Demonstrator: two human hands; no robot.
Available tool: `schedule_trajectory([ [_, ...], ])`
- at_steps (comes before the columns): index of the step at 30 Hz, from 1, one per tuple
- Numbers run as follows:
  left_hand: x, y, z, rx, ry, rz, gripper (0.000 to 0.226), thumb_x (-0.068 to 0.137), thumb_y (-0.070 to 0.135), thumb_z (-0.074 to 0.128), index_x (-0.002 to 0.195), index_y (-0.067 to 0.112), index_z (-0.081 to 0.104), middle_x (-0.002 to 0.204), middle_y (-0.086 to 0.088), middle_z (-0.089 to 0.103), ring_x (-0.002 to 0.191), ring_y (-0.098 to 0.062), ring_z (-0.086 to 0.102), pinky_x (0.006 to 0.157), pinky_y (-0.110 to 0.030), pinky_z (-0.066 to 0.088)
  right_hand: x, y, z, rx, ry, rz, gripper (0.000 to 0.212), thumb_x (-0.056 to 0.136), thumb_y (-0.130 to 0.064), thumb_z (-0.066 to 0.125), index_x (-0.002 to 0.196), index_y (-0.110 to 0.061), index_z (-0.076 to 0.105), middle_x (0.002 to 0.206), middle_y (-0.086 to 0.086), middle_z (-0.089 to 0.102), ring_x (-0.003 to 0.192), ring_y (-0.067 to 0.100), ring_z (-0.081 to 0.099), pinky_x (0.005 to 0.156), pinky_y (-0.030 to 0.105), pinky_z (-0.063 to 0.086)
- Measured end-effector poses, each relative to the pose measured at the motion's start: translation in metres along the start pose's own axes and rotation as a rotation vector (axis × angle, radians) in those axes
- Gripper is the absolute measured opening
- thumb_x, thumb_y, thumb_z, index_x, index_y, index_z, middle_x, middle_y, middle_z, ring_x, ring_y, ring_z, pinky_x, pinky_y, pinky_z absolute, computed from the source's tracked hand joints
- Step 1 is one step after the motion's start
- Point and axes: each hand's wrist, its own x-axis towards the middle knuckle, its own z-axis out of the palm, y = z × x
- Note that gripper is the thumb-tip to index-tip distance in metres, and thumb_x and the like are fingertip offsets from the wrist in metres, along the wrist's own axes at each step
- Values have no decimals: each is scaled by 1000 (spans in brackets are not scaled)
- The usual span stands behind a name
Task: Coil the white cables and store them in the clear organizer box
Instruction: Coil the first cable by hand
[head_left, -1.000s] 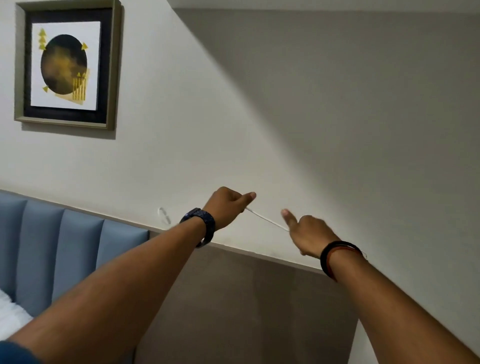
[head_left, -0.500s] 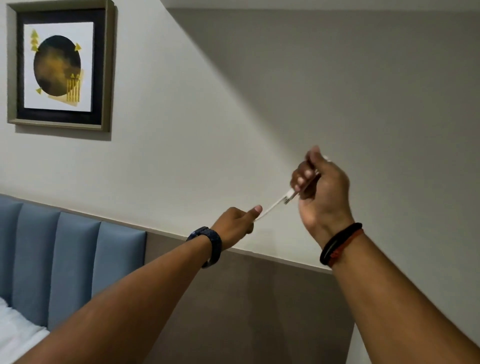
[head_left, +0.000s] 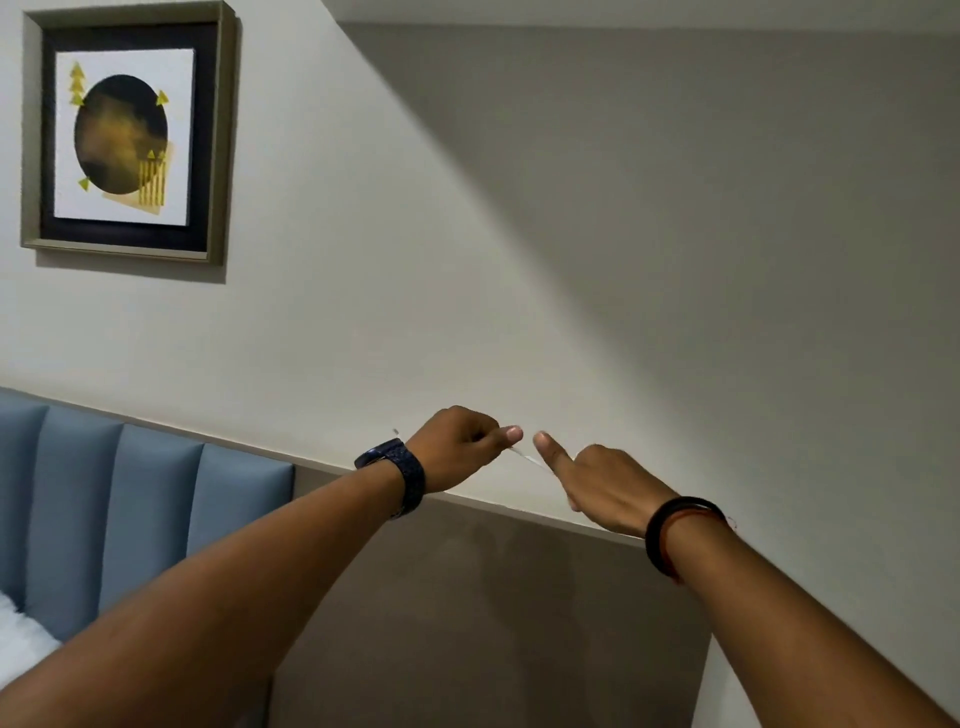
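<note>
While left hand (head_left: 457, 449) and right hand (head_left: 608, 488) pinch white cable (head_left: 525, 458), panel ledge (head_left: 498, 505) runs beneath.

bed (head_left: 13, 667): just a sliver, bottom-left corner, cut off by the frame edge
on it: white fluffy bedding (head_left: 28, 631), pillow or blanket, can't tell
behind it: blue padded headboard (head_left: 145, 519), vertical channels, flat against the wall
beside headboard: grey-brown wall panel (head_left: 467, 623), thin ledge on top

One head-worn wide-angle view, tilted, facing a pale wall (head_left: 519, 234) ahead, framed picture (head_left: 124, 135) upper left, blue padded headboard (head_left: 130, 514) lower left, forearms entering from the bottom corners, left hand (head_left: 457, 449) and right hand (head_left: 608, 486) near centre
</note>
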Motion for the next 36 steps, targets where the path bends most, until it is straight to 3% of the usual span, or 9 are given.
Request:
schedule_trajectory([
  [4, -4, -7, 0, 47, 72, 84, 41, 97, 37, 42, 59, 21, 45, 55, 5, 43, 53, -12, 34, 56, -27, 31, -5, -5, -12, 690, -436, -73, 56, 93, -57, 35, 53, -17, 37, 41, -4, 25, 39, 13, 17, 43, 25, 16],
  [8, -10, -6, 10, -30, 152, 136, 34, 98, 35, 37, 64, 28, 42, 62, 7, 45, 59, -13, 38, 59, -26, 33, -7, -10, -22, 1193, -554, -236, 46, 89, -40, 44, 50, -19, 32, 37, -7, 22, 35, 11, 19, 41, 27, 10],
  [13, -17, 2, 26, -168, 130, 149, 25, 98, 19, 43, 74, 25, 48, 70, 8, 53, 65, -12, 53, 62, -15, 44, -8, -28, -31, 1656, -189, -376, 43, 94, -35, 41, 56, -16, 41, 37, -5, 29, 37, 11, 28, 41, 24, 22],
  [16, -18, 8, 33, -225, 61, 128, 17, 97, 21, 48, 84, 17, 58, 65, 4, 55, 60, -11, 59, 63, -25, 51, -4, -38, -31, 1727, 156, -361, 35, 98, -32, 40, 73, -12, 53, 49, -1, 52, 46, 13, 43, 46, 22, 35],
  [19, -18, 19, 38, -224, -31, 108, 19, 97, 26, 48, 96, 15, 63, 64, 1, 59, 56, -6, 57, 63, -21, 50, 3, -39, -27, 1525, 466, -277, 28, 100, -30, 38, 85, -13, 54, 72, 1, 73, 54, 14, 54, 52, 24, 41],
  [25, -21, 31, 44, -87, -93, 80, 20, 99, 32, 39, 109, 15, 43, 72, 0, 68, 67, -14, 61, 69, -27, 49, 10, -32, -9, 768, 803, -221, 12, 99, -25, 39, 91, -25, 48, 106, 2, 66, 72, 15, 62, 56, 7, 41],
  [28, -22, 32, 47, -50, -130, 50, 18, 98, 33, 41, 100, 15, 42, 82, -4, 73, 78, -20, 64, 76, -37, 52, 17, -26, -6, 806, 787, -128, 17, 98, -20, 41, 109, -10, 49, 102, 12, 65, 78, 17, 65, 54, 6, 42],
  [32, -21, 31, 46, -3, -41, 96, 16, 93, 34, 53, 94, 19, 57, 79, 3, 70, 76, -16, 62, 76, -36, 52, 20, -13, 4, 460, 724, -74, 24, 98, -17, 39, 117, -4, 47, 112, 13, 63, 101, 29, 63, 81, 34, 52],
  [36, -17, 21, 38, 134, 102, 156, 21, 88, 35, 60, 101, 23, 70, 94, 3, 73, 78, -10, 59, 78, -32, 51, 13, 1, 10, -103, 415, -175, 26, 98, -29, 37, 83, -11, 47, 84, 7, 58, 87, 28, 61, 69, 29, 39],
])
